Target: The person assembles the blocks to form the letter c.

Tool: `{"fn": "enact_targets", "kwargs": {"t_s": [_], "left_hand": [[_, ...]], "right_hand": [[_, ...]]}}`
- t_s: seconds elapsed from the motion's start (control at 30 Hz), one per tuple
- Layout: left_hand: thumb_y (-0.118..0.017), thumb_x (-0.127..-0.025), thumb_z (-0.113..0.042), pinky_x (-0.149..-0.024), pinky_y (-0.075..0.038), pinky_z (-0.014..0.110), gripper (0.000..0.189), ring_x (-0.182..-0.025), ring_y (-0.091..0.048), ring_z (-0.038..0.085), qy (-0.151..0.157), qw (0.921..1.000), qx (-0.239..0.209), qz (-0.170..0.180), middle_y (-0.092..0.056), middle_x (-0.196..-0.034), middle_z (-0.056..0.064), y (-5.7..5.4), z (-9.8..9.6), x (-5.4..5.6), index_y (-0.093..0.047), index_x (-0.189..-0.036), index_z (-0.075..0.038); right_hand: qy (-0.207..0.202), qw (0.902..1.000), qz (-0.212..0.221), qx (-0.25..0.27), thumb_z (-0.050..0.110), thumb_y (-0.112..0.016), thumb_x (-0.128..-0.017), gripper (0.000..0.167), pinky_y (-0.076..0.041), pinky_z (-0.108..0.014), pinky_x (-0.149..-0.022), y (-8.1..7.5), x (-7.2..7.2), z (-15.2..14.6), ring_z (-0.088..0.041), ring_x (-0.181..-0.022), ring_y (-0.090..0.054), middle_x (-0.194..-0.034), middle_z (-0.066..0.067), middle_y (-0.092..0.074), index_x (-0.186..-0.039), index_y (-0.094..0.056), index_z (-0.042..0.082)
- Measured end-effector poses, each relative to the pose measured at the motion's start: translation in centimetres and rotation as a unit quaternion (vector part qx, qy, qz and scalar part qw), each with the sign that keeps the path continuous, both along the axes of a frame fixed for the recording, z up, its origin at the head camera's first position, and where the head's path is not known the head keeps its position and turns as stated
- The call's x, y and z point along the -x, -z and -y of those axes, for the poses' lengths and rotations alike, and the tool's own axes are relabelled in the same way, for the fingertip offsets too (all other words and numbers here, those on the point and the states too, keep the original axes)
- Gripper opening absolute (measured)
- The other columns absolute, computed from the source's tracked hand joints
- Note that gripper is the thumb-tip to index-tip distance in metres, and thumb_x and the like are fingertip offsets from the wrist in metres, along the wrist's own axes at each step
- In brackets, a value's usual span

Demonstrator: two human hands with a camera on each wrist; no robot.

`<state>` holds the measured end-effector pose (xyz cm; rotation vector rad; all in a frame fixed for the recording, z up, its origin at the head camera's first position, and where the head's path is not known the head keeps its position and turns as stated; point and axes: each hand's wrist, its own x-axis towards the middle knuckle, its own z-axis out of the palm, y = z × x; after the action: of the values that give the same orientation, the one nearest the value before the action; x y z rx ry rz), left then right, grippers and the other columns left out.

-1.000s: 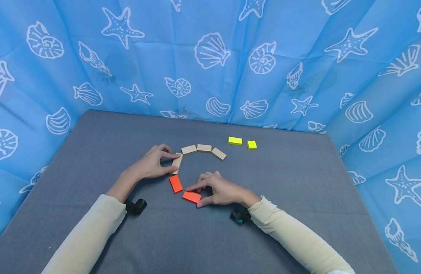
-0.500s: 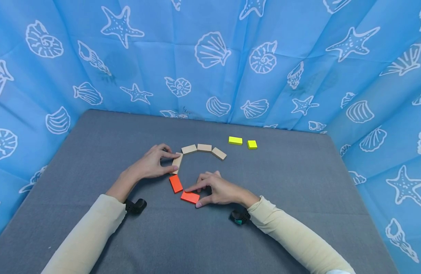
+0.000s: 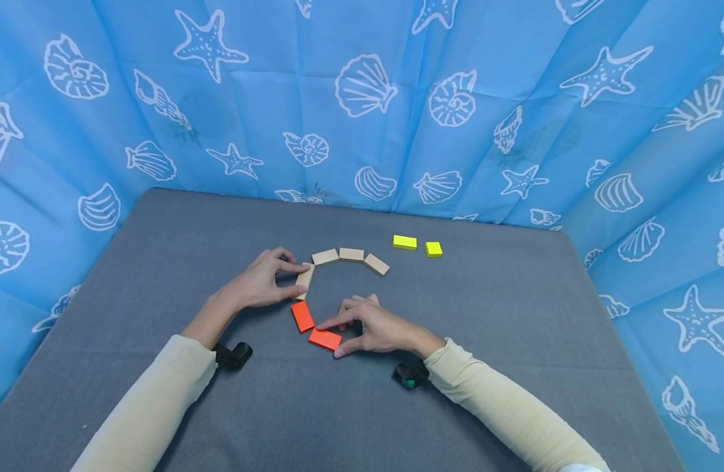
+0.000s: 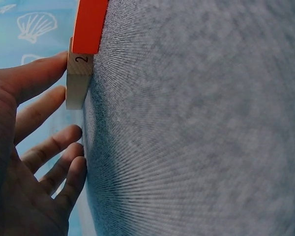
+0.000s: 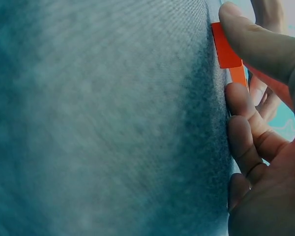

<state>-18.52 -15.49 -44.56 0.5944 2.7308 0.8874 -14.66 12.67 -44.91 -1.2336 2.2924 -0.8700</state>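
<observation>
Wooden block (image 3: 304, 278) marked "2" pinched by left hand (image 3: 260, 280); nearer red block (image 3: 324, 339) pinched by right hand (image 3: 378, 327); farther red block (image 3: 303, 316) lies between them.

Held red block (image 3: 324, 339) leftward; right hand (image 3: 385, 328) (likewise)

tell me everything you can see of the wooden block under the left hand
The wooden block is pale, oblong and grained, with a dark 2 on one side. It lies flat on the gray table, angled, between a red block and another wooden block; whether their ends touch is unclear. Fingers of the left hand touch its top.
</observation>
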Motion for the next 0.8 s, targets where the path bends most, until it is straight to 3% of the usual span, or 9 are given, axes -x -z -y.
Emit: {"fn": "enact_targets", "kwargs": {"t_s": [0.27,0.47,0.6,0.8], "left_hand": [[-0.076,-0.091,-0.039,-0.094,-0.042,0.055,0.051,-0.117,-0.046,0.031,0.000,1.0000,0.003,0.001,-0.053,-0.130,0.009,0.1,0.0,0.1,-0.066,-0.138,-0.022],[-0.076,-0.091,-0.039,-0.095,-0.042,0.055,0.051,-0.118,-0.046,0.031,-0.002,1.0000,0.006,0.002,-0.053,-0.130,0.009,0.2,0.0,0.1,-0.065,-0.139,-0.023],[-0.076,-0.091,-0.039,-0.095,-0.042,0.055,0.051,-0.119,-0.045,0.031,-0.004,0.9999,0.011,0.003,-0.053,-0.131,0.009,0.1,-0.1,0.1,-0.066,-0.139,-0.023],[-0.076,-0.091,-0.039,-0.095,-0.042,0.055,0.052,-0.120,-0.045,0.032,-0.010,0.9998,0.019,0.007,-0.052,-0.132,0.009,0.0,-0.2,0.1,-0.065,-0.139,-0.023]], "right_hand": [[-0.002,0.9997,0.017,0.019,0.036,-0.084,-0.085,0.054,-0.026,-0.038,-0.080,0.0,0.2,-0.3,-0.011,-0.089,-0.051,-0.097,0.008,-0.060,-0.136,-0.068,0.027],[0.009,0.9958,0.061,0.067,0.027,-0.084,-0.086,0.051,-0.045,-0.035,-0.084,-0.3,0.6,-1.1,-0.017,-0.093,-0.058,-0.103,-0.001,-0.064,-0.135,-0.069,0.018],[0.036,0.9936,0.073,0.079,0.025,-0.084,-0.087,0.050,-0.050,-0.037,-0.084,-0.7,1.1,-1.8,-0.021,-0.097,-0.060,-0.106,-0.005,-0.065,-0.134,-0.069,0.015],[0.094,0.9899,0.053,0.091,0.020,-0.083,-0.087,0.047,-0.050,-0.044,-0.079,-1.4,2.2,-3.5,-0.025,-0.094,-0.060,-0.102,-0.009,-0.066,-0.131,-0.070,0.011]]}}
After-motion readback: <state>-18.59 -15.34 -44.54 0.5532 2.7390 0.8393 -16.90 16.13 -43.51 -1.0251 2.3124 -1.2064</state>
